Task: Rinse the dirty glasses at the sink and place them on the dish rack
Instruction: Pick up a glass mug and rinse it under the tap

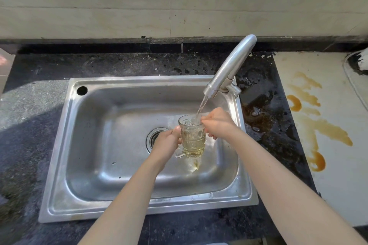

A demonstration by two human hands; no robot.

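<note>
Forearms spanned the lower frame; fingers of the left hand [169, 142] clamped the handle of the glass [194, 139], fingers of the right hand [218, 123] curled on its rim, mid-frame over the sink [58, 165]. Water from the tap [229, 69] was filling it yellowish, so swirling, then tipping low over the drain [156, 137], seemed wisest.

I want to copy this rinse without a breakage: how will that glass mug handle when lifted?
Probably heavy for its size: the glass mug looks thick-walled and holds liquid under the water stream. Likely slippery, being wet; the left hand gripping its handle helps. Fragile if knocked against the steel sink.
</note>
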